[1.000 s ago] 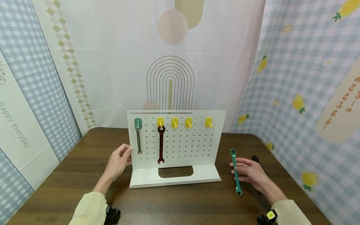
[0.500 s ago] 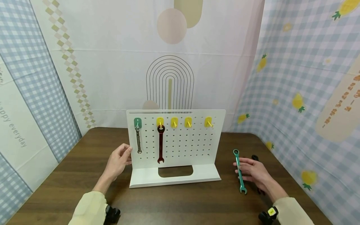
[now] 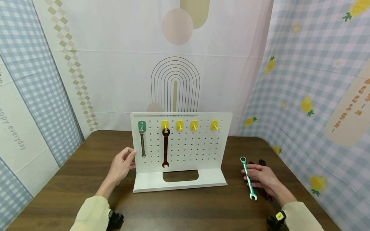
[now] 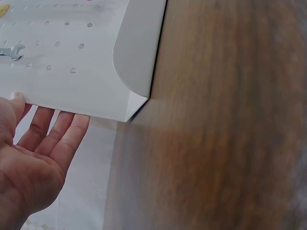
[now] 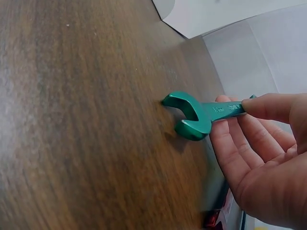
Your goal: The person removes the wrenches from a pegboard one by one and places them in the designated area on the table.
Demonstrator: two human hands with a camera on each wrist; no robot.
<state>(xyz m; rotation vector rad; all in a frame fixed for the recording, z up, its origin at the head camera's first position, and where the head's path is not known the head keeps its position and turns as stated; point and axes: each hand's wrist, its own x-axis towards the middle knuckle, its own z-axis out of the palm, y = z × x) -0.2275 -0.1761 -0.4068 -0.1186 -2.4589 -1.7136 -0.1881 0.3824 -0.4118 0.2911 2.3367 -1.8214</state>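
My left hand (image 3: pixel 121 165) holds the left edge of a white pegboard stand (image 3: pixel 196 149), thumb in front and fingers behind it in the left wrist view. At the right, my right hand (image 3: pixel 264 178) pinches a green combination wrench (image 3: pixel 248 178) between thumb and fingers. Its open end (image 5: pixel 192 117) points toward the camera in the right wrist view. On the board a small silver wrench (image 3: pixel 143 145) hangs from a green hook (image 3: pixel 142 124), and a dark red wrench (image 3: pixel 165 149) from a yellow hook (image 3: pixel 164 124).
Three more yellow hooks, including the rightmost hook (image 3: pixel 214 125), carry nothing. A black wrench (image 3: pixel 262 162) lies on the brown table (image 3: pixel 185 211), partly covered by my right hand. Beside it shows a dark red end. Patterned cloth (image 3: pixel 121 64) surrounds the table.
My right hand has shifted slightly to the right with the green wrench, whose lower end now slants further right. My left hand stays at the board's edge.
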